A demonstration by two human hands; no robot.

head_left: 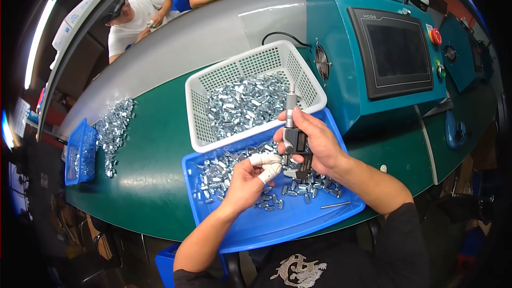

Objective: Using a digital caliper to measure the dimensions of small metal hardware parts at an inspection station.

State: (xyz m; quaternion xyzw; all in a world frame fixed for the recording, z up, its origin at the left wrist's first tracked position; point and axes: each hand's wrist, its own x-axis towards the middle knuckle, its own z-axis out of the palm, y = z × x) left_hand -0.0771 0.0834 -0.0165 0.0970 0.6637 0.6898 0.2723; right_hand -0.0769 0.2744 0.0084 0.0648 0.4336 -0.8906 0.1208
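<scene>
My right hand (321,144) is wrapped round a digital micrometer (290,120), its thimble pointing up and its dark frame down. My left hand (246,182), with white covers on the thumb and a finger, is closed in a pinch beside the micrometer's measuring gap. Whatever sits between those fingertips is too small and covered to make out. Both hands are over a blue tray (240,237) strewn with small silvery metal pieces (269,202). A thin metal rod (335,205) lies near the tray's right side.
Behind the tray, a white perforated basket (193,109) holds many similar pieces. To the left lie a heap of pieces (114,125) and a small blue basket (69,160). A teal machine (341,64) with a screen stands at right. Other people (138,16) sit across the table.
</scene>
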